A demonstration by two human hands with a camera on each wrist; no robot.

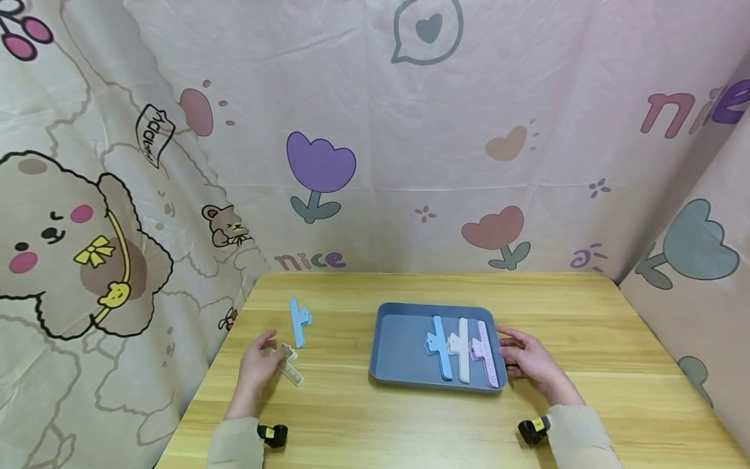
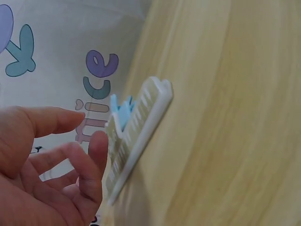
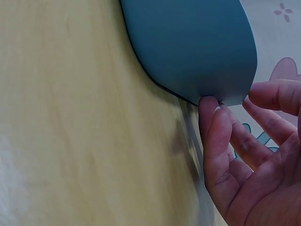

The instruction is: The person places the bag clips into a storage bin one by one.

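My left hand [image 1: 258, 368] hovers at the near end of the blue clip, its fingertips beside a clear-white clip [image 1: 291, 374] lying on the table. The left wrist view shows a gap between thumb and forefinger, and the clear-white clip [image 2: 141, 127] just past the fingertips; whether they touch it is unclear. Behind it lies a blue clip [image 1: 297, 324]. My right hand [image 1: 530, 361] touches the right outer side of a grey-blue tray [image 1: 398, 345], fingertips against its wall [image 3: 202, 56]. Inside the tray lie a blue clip [image 1: 439, 352], a white clip [image 1: 463, 355] and a pink-purple clip [image 1: 487, 358].
The wooden table [image 1: 328, 417] meets a patterned cloth [image 1: 375, 215] at the back, and more cloth hangs on both sides. The tray stands right of the table's middle, with its clips in its right half. Bare wood lies between the left clips and the tray.
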